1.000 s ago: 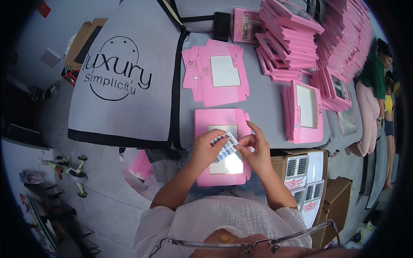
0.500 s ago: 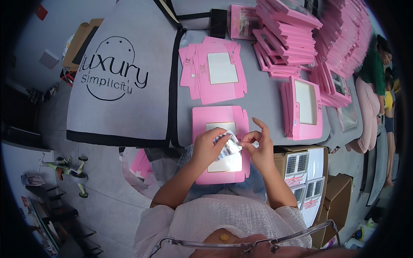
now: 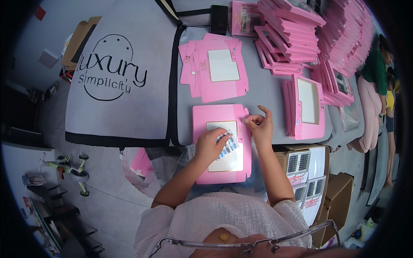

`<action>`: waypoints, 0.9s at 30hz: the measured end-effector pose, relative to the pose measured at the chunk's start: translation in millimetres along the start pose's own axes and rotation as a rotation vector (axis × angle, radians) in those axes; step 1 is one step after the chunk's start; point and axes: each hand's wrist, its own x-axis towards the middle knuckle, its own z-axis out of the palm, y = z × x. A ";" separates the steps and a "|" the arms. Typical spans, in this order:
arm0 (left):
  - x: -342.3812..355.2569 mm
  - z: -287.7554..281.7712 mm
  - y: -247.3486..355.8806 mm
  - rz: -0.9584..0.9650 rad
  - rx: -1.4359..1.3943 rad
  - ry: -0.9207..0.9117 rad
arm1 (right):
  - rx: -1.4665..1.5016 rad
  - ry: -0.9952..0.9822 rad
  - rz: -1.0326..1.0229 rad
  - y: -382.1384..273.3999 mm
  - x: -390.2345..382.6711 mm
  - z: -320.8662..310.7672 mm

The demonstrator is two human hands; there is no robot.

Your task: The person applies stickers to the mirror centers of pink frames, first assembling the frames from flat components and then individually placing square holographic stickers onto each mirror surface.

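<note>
My left hand [image 3: 209,145] grips a small clear sheet of false nails [image 3: 229,147], with blue and silvery ones showing. Beneath it lies a flat pink card box [image 3: 201,116] with a gold-edged white panel, jutting past the table's near edge. To the right of that panel my right hand [image 3: 260,125] is closed in a pinch, its forefinger and thumb together at the box's right side. Something small and pale seems to sit between those fingertips, too tiny to name.
Flat pink box pieces [image 3: 223,90] lie farther back. Upright pink boxes [image 3: 309,107] stand at right, with tall pink stacks [image 3: 289,38] behind. A grey fabric panel [image 3: 124,116] borders the left. An open carton [image 3: 307,163] holds packs at lower right; another person [image 3: 371,94] is beyond the table.
My right hand has drawn away from the sheet, up and to the right. The sheet now lies lower over the white panel, still in my left hand.
</note>
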 end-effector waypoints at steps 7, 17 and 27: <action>-0.2 0.0 -1.0 0.017 0.003 0.004 | -0.037 0.029 -0.034 8.7 1.7 4.0; 0.2 0.0 -1.8 0.036 0.016 -0.006 | -0.127 0.120 -0.143 7.5 -7.7 13.0; -1.6 -2.8 -4.3 0.099 0.015 -0.043 | -0.374 0.078 -0.305 15.4 14.4 14.0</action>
